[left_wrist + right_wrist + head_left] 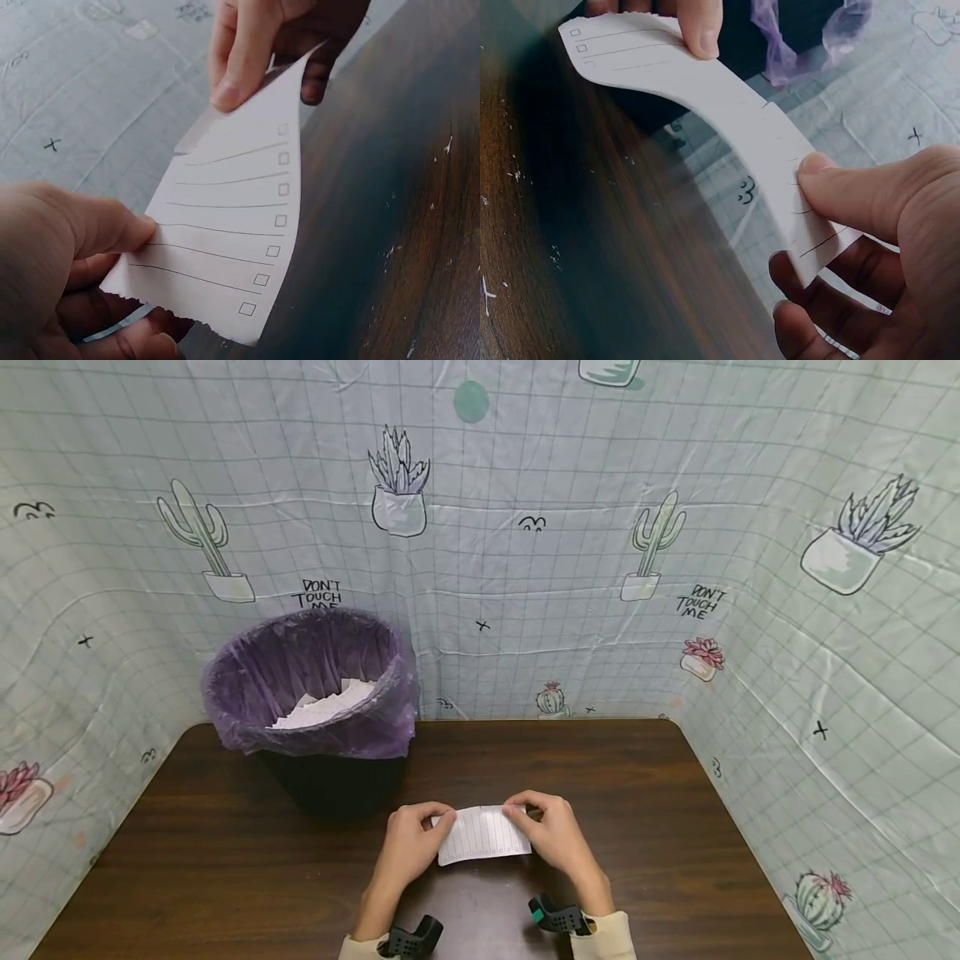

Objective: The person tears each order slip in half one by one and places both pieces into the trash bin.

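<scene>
A slip of lined paper [486, 837] with small checkboxes along one edge is held up between both hands above the table. My left hand [411, 842] pinches its left end between thumb and fingers; in the left wrist view that end of the paper [225, 225] looks ragged. At the other end my right hand [552, 832] pinches it the same way, thumb on top. A small notch or tear shows in the long edge between the hands, and the sheet bows in the right wrist view.
On the left of the brown wooden table [637, 793] stands a black bin [330, 781] lined with a purple bag [375, 739]. White paper pieces [330, 703] lie inside it. Tiny white scraps dot the tabletop. A cactus-print curtain [510, 568] surrounds the table's back and sides.
</scene>
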